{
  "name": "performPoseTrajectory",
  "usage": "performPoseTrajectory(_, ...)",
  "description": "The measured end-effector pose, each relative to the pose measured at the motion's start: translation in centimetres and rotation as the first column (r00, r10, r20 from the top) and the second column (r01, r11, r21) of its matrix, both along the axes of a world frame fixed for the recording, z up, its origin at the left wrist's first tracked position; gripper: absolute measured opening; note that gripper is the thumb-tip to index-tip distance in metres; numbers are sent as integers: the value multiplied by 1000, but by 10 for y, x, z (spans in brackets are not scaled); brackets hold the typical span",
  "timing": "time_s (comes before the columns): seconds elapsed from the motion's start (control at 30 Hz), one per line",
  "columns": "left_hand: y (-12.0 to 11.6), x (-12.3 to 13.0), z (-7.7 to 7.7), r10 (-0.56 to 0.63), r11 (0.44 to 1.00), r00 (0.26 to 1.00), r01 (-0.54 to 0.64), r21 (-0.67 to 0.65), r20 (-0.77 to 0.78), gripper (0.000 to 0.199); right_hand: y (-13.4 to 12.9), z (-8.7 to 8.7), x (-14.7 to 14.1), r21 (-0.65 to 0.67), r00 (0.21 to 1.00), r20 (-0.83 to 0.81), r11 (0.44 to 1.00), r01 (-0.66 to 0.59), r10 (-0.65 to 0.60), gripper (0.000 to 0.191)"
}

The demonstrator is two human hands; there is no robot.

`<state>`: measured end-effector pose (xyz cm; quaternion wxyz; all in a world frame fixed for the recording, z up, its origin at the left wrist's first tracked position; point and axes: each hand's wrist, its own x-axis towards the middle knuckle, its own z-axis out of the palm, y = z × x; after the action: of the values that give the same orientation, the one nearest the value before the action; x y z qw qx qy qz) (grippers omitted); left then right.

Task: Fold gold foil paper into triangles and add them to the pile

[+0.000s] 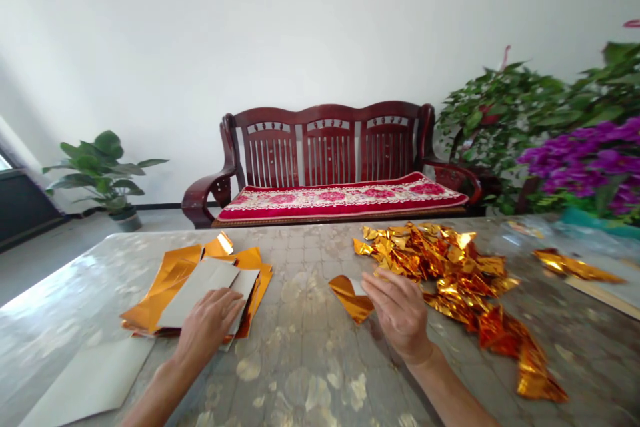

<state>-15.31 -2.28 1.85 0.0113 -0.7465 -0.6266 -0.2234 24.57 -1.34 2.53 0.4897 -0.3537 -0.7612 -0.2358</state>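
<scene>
My left hand (213, 315) lies on a loose stack of gold foil paper (177, 267), fingers stretched over a pale grey sheet (197, 290) on top. The sheets in this stack are fanned out, some gold side up and some pale side up. Held between the thumb and fingers of my right hand (400, 313) is a piece of gold foil paper (353, 300), its left part curled and a pale patch showing. Just beyond that hand spreads a pile of folded gold foil pieces (435, 253), shiny and crumpled. My right fingertips partly hide the held piece.
A separate pale sheet (93, 380) lies at the table's front left. On the right are clear plastic wrapping (525, 230) and another folded gold piece (575, 267). Behind the patterned table (300, 360) stands a dark red wooden bench (327, 147), with plants on either side.
</scene>
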Motion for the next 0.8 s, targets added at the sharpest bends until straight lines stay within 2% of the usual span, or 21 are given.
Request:
performPoseTrajectory(0.07, -2, 21, -1, -122, 992, 988, 124, -12, 97, 26, -4, 4, -1, 19, 1000, 28, 1000, -12, 12, 31)
performPoseTrajectory(0.13, -5, 49, -4, -249, 962, 941, 267, -53, 229, 26, -9, 6, -7, 38, 997, 64, 998, -53, 50, 29)
performPoseTrajectory(0.23, -6, 95, -9, -314, 932, 842, 361, -26, 438, 60, -15, 6, -21, 40, 982, 126, 988, -147, 141, 26)
performPoseTrajectory(0.3, -2, 122, -11, -309, 929, 770, 370, 5, 559, 70, -16, 5, -29, 24, 968, 159, 980, -199, 193, 25)
performPoseTrajectory(0.33, 1, 133, -12, -305, 930, 732, 368, 24, 609, 66, -16, 4, -31, 14, 961, 172, 975, -220, 215, 24)
performPoseTrajectory(0.4, 9, 149, -13, -331, 922, 681, 380, 72, 653, 42, -16, 2, -33, -4, 951, 186, 968, -251, 247, 23)
performPoseTrajectory(0.47, 16, 158, -15, -369, 918, 680, 373, 135, 633, 27, -15, 2, -31, -22, 945, 191, 964, -265, 264, 22)
performPoseTrajectory(0.6, 29, 162, -24, -409, 910, 681, 355, 214, 607, 26, -10, -2, -24, -50, 962, 162, 975, -215, 220, 23)
performPoseTrajectory(0.7, 38, 161, -34, -398, 915, 709, 352, 196, 582, 25, -4, -10, -20, -114, 982, 135, 987, -117, 132, 22)
performPoseTrajectory(0.8, 40, 160, -40, -359, 930, 778, 345, 128, 515, 27, 1, -20, -19, -224, 982, 158, 973, -64, 101, 22)
